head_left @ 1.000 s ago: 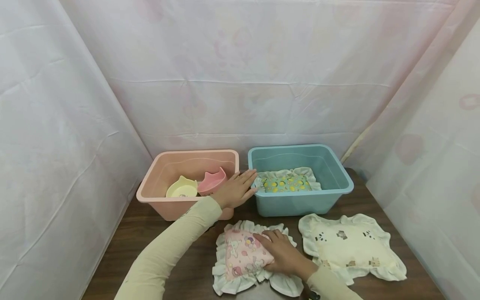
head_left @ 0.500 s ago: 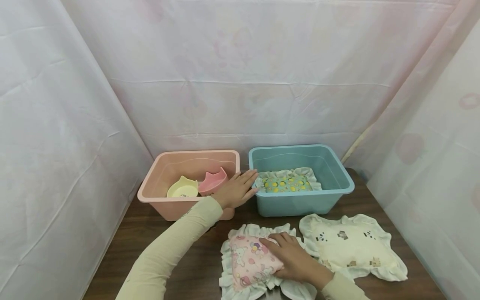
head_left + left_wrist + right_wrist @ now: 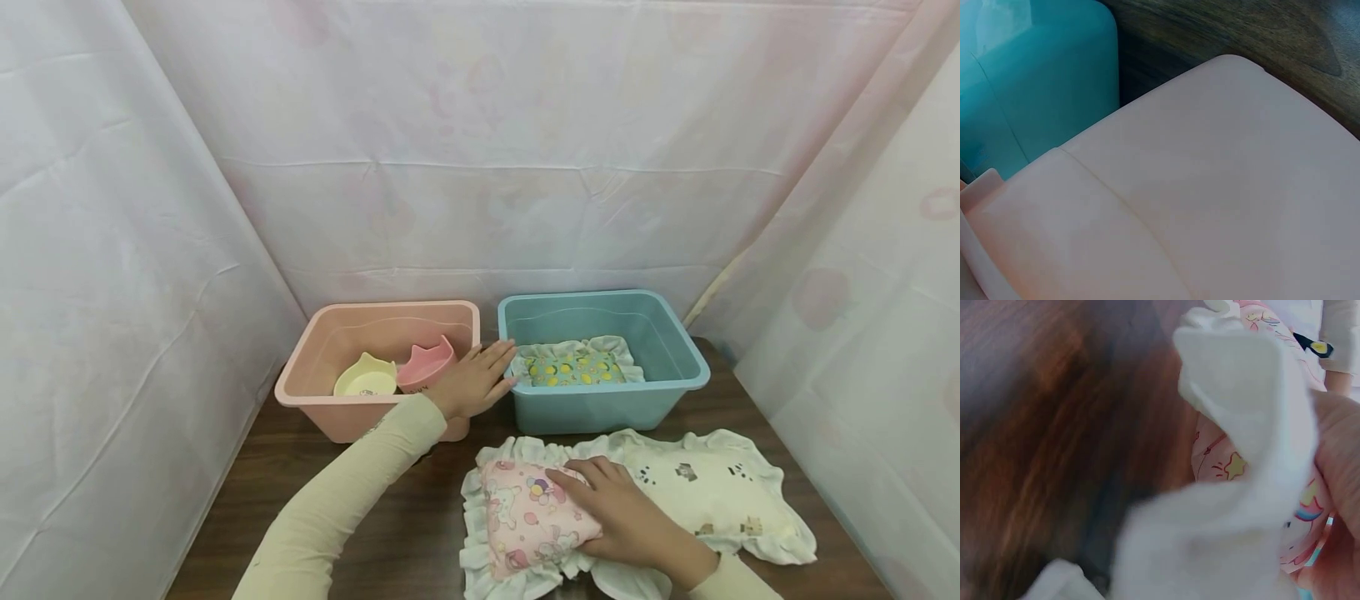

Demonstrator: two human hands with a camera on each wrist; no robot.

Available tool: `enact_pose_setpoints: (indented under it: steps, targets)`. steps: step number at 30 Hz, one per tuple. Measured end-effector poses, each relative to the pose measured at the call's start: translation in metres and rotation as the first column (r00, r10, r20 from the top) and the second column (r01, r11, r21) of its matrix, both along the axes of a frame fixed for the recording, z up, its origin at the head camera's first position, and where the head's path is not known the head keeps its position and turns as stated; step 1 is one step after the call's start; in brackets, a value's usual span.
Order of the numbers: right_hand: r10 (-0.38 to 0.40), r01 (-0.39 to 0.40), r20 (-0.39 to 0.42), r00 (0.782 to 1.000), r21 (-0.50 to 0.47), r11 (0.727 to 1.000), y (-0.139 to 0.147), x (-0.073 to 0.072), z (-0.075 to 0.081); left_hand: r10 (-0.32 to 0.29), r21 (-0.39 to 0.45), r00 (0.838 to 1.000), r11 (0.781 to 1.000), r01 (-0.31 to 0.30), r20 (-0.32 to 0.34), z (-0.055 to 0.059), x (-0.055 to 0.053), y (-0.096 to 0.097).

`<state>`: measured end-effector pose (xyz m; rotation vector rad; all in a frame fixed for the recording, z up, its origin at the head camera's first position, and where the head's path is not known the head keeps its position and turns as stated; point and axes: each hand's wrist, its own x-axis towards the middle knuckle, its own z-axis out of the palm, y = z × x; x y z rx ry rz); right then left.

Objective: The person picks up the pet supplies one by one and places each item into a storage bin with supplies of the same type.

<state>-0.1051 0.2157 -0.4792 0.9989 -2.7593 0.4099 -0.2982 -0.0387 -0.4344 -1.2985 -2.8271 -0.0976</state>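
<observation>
My right hand (image 3: 618, 517) grips the right side of a small pink printed cushion (image 3: 525, 512) with a white ruffle, near the front of the table. In the right wrist view, the ruffle (image 3: 1235, 387) covers much of the cushion and the hand (image 3: 1342, 453) shows at the right edge. Fingers straight, my left hand (image 3: 472, 382) rests over the right rim of the pink bin (image 3: 375, 400), fingertips right at the blue bin's left rim. Beside the right hand lies a cream ruffled cushion (image 3: 697, 492). The left wrist view shows the pink bin's outer wall (image 3: 1210, 162), no hand.
A yellow bowl (image 3: 366, 375) and a pink bowl (image 3: 423, 367) with ear-shaped rims sit in the pink bin. The blue bin (image 3: 592, 414) holds a green lemon-print cushion (image 3: 577, 367). Pale curtains (image 3: 487, 167) enclose the dark wooden table (image 3: 247, 500).
My right hand has moved right with the pink cushion, which now overlaps the cream cushion's left edge in the head view. The left hand has stayed in place.
</observation>
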Motion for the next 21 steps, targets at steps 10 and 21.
enact_pose_setpoints:
  steps: [10,21]
  targets:
    - [-0.065,0.066,-0.030,0.997,0.021,0.998,0.021,0.011,0.030,-0.008,0.013,1.000,1.000,0.008,0.011,0.001,0.000,0.000]
    - [-0.099,0.104,-0.102,0.990,0.040,0.994,0.037,0.019,0.064,-0.008,0.030,1.000,1.000,0.007,0.021,0.001,0.000,0.000]
